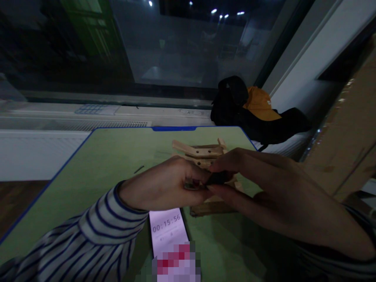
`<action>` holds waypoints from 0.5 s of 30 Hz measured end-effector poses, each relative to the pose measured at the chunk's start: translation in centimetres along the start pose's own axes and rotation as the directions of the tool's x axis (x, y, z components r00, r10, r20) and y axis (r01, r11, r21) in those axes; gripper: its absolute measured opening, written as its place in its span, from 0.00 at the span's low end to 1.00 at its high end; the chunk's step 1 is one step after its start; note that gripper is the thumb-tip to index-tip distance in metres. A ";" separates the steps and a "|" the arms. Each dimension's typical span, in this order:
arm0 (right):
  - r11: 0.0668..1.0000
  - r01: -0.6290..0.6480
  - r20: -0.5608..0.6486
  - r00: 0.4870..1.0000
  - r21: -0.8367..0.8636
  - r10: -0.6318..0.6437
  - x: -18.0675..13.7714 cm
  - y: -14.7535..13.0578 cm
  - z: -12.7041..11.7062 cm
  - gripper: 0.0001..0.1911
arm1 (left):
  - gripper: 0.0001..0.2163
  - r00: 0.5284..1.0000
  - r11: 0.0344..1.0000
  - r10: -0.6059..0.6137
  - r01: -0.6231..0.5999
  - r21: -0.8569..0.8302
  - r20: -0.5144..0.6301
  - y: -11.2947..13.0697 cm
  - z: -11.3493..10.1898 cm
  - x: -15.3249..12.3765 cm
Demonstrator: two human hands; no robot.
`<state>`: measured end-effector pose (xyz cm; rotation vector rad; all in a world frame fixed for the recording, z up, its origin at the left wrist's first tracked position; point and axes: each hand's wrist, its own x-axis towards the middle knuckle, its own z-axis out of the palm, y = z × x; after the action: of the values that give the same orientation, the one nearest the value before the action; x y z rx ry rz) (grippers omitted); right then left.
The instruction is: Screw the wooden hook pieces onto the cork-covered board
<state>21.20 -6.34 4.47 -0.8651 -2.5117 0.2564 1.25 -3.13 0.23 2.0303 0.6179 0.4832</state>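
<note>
My left hand (167, 184) is closed in a pinch, its fingertips meeting those of my right; what lies between its fingers is mostly hidden. My right hand (273, 192) grips a small dark flat piece (217, 178) between thumb and fingers, and one end of it reaches my left fingertips. Behind and below both hands lies a group of light wooden pieces (202, 151), some with round holes drilled in them. Its middle is covered by my hands. A wooden bar (213, 208) shows at its near side.
A phone (167, 231) showing a timer lies on the green table (111, 152) near my left wrist. A thin dark object (139, 169) rests left of the wood. Beyond the far edge are a black bag (232, 102) and an orange cap (261, 103); cardboard (340, 129) stands right.
</note>
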 end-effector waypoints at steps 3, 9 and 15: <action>1.000 -0.018 -0.007 1.000 0.004 0.018 0.0 -0.1 0.1 0.10 | 0.05 1.000 1.000 0.009 -0.010 -0.021 -0.010 -0.1 0.1 0.0; 0.999 0.042 0.031 0.999 -0.005 -0.042 -0.3 0.1 -0.2 0.18 | 0.11 0.996 0.994 -0.091 0.091 0.061 0.000 -0.2 -0.1 -0.1; 0.998 0.053 0.017 0.998 -0.033 -0.052 -0.2 0.2 -0.1 0.13 | 0.10 0.996 0.993 -0.090 0.088 0.081 0.021 0.0 0.0 0.0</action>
<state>21.49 -6.37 4.41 -0.8115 -2.5562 0.2049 1.22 -3.14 0.17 2.0716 0.7195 0.3859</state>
